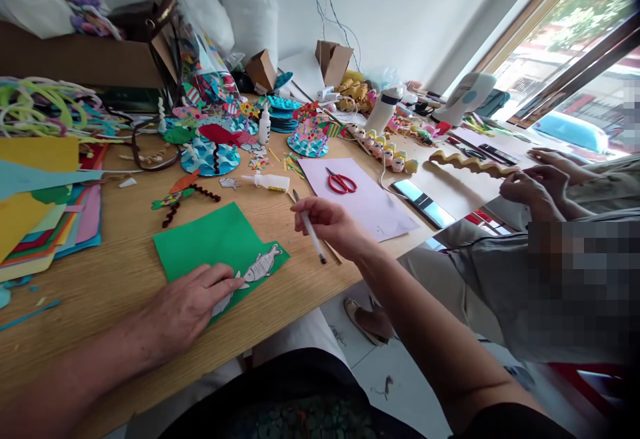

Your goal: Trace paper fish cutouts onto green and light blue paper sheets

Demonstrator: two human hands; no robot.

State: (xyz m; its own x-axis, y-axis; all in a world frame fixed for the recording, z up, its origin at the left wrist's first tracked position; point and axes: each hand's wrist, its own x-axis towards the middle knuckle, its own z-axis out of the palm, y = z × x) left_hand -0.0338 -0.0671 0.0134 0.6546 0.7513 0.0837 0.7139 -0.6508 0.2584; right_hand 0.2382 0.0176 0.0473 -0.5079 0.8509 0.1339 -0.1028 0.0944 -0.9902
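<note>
My left hand [193, 302] lies spread on a green sheet of paper [210, 239] near the table's front edge. Its fingertips press on paper fish cutouts; one grey-and-white fish cutout [261, 266] shows to the right of them, and another is partly hidden under the hand. My right hand [327, 222] is raised just right of the green sheet, its fingers closed around a pen [315, 242] with a pale barrel. Beneath that hand, a thin wooden stick [333, 252] rests on the table.
Red-handled scissors [341, 182] lie on a lilac sheet [370, 209], beside a phone [423, 202]. Glue bottles [273, 182] and paper fish ornaments [210, 156] stand behind. Coloured paper [75, 226] is stacked at left. At right, a co-worker's hands [533, 189] hold a wavy tan strip [470, 164].
</note>
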